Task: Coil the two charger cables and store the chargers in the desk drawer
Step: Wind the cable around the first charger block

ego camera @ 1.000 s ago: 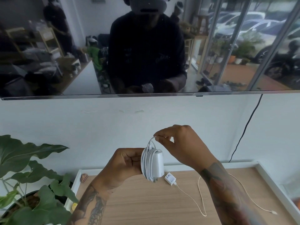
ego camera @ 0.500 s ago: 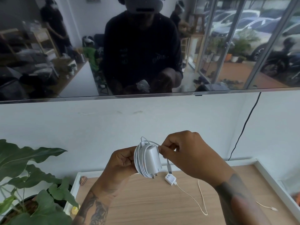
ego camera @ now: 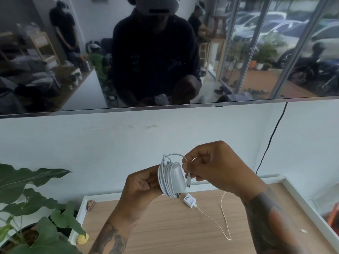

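My left hand (ego camera: pixel 142 182) grips a white charger (ego camera: pixel 177 177) in the air above the desk, with its white cable (ego camera: pixel 166 178) wound in several loops around the block. My right hand (ego camera: pixel 212 165) pinches the cable's free end beside the block, and the plug (ego camera: pixel 188 178) hangs straight down from my fingers. A second, smaller white charger (ego camera: pixel 189 200) lies on the wooden desk top (ego camera: pixel 165 231) just below, its thin cable (ego camera: pixel 218 224) trailing loose to the right. No drawer is in view.
A leafy potted plant (ego camera: pixel 31 208) stands at the left of the desk. The desk has a raised white rim (ego camera: pixel 311 208). A large dark screen (ego camera: pixel 165 52) hangs on the wall above, with a black cord (ego camera: pixel 269 142) running down at the right. A small brown object (ego camera: pixel 90 204) lies at the back-left corner.
My right hand has come down from above the charger to its right side, and the cable's end now hangs down beside the block. Both hands have shifted slightly.
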